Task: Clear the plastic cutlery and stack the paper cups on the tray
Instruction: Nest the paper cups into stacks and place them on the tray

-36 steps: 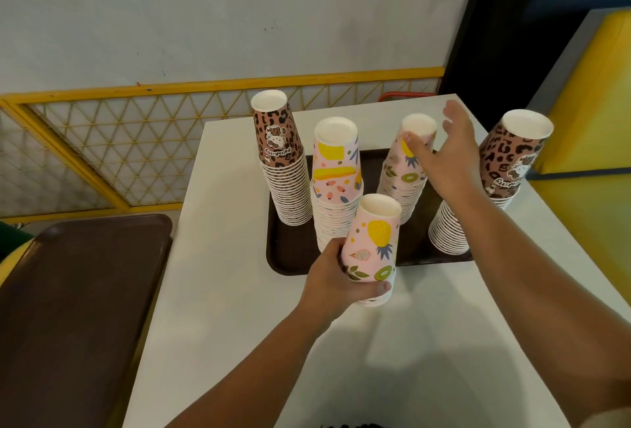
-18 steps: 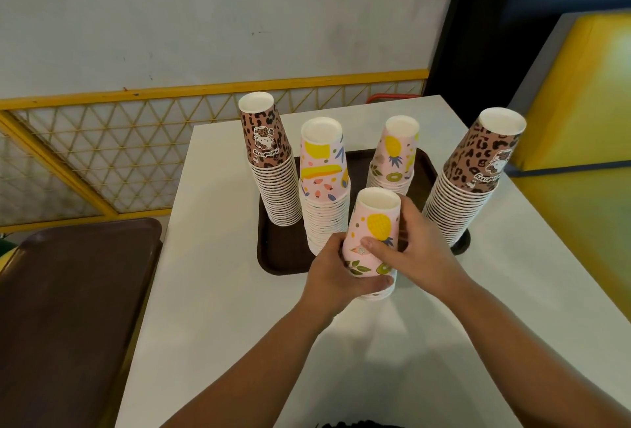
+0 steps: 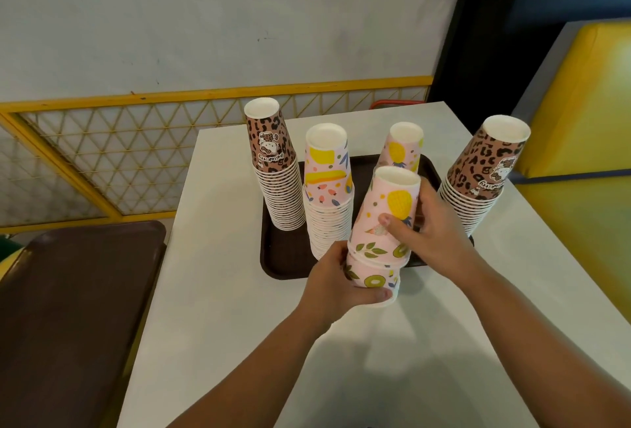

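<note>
Both hands are on a short stack of inverted pink fruit-print cups [image 3: 382, 243], held just over the near edge of the dark tray [image 3: 273, 257], toward its near-right corner. Left hand [image 3: 336, 286] grips the bottom cups of the stack from the left side, fingers curled round the back, thumb across the front near the rims. Right hand [image 3: 433, 233] grips the top cup from the right, thumb pressed on its front face by the pineapple print, other fingers wrapped behind it. The top cup sits raised above the lower ones, tilted a little to the right (can't tell if the stack's base touches the table or tray).

On the tray: a tall leopard-print stack [image 3: 276, 171] at the far-left corner, a pink/yellow print stack [image 3: 327, 188] just beside it toward the middle, and another fruit-print stack [image 3: 403, 147] at the far side, partly hidden behind the held cups. A second leopard-print stack [image 3: 478, 175] leans at the tray's right edge, close to the right hand's knuckles.

The tray lies on a white table [image 3: 211, 325], toward its far edge. A second brown tray [image 3: 75, 308] sits off the table's left edge, on a separate surface.
</note>
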Demonstrator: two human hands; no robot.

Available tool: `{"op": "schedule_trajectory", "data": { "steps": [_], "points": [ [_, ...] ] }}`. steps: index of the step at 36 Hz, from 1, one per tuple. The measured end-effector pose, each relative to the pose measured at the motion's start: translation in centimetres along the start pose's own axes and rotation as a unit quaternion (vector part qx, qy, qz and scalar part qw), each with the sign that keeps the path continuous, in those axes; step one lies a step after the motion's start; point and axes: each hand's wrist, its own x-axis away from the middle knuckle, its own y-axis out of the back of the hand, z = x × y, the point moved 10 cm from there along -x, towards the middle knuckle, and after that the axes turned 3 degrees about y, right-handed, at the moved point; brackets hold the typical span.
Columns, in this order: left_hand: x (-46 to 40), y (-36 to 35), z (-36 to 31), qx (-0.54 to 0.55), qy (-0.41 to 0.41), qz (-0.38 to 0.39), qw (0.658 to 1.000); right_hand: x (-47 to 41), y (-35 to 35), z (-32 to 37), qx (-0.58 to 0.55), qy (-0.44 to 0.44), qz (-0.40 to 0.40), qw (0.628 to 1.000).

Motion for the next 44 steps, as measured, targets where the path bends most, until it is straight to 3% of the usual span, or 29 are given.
{"op": "schedule_trajectory", "data": {
  "steps": [3,8,12,16,27,34,38,44],
  "points": [
    [0.0,0.1,0.4,-0.001,0.010,-0.003,1.000,-1.0,2.0,1.3,-0.027,0.015,-0.071,0.997],
    [-0.1,-0.1,0.7,-0.020,0.022,0.003,1.000,-3.6,6.9,3.4,-0.010,0.062,-0.254,0.965],
    [-0.2,-0.2,1.0,-0.027,0.032,0.004,0.999,-6.0,8.4,4.5,0.009,0.099,-0.304,0.947],
    [-0.2,-0.1,0.9,-0.022,0.034,0.003,0.999,-8.4,8.0,3.4,0.051,0.092,-0.289,0.951],
    [0.0,0.0,0.5,-0.016,0.024,0.006,1.000,-9.5,5.6,-3.4,0.121,-0.035,-0.196,0.972],
    [0.1,0.1,0.1,0.001,0.023,-0.001,1.000,-4.3,6.5,0.0,0.068,0.055,-0.272,0.958],
    [0.0,0.2,-0.1,0.014,0.019,-0.006,1.000,-1.1,4.6,1.4,0.007,0.085,-0.189,0.978],
    [-0.2,0.2,-0.5,0.030,0.009,-0.018,0.999,1.3,-0.7,-1.0,0.001,-0.017,0.016,1.000]
  ]
}}
